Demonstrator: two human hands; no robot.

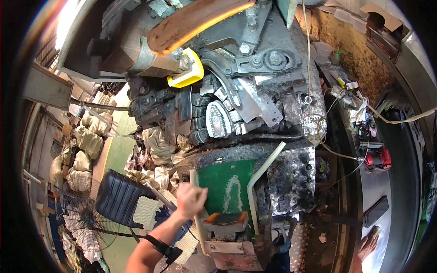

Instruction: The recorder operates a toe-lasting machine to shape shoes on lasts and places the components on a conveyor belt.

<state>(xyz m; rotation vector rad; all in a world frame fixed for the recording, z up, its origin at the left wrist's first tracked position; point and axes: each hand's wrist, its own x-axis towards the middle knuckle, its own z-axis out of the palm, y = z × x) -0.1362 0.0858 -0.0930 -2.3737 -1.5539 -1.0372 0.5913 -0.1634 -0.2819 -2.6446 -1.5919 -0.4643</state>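
Note:
My left hand (190,200) is closed above the left edge of a green panel (227,175), beside a pale upright rail (195,182). Its fingers are curled in, and whatever they may hold is hidden. A black strap (157,245) with a small box circles my left wrist. At the lower right, my right hand (367,245) lies by a metal ledge (375,182), its fingers together around a small yellowish thing (374,231) too small to name. Just beyond it rests a black phone (376,210). Ahead stands a greasy machine with a pale sole-shaped piece (218,120) among its metal jaws.
An orange-topped pad (226,220) stands before the green panel, with a bent pale bar (261,175) on its right. Overhead hangs a wooden-looking handle (195,27) near a yellow block (187,70). A black chair (120,195) and a fan (88,220) are left; a red tool (378,158) lies right.

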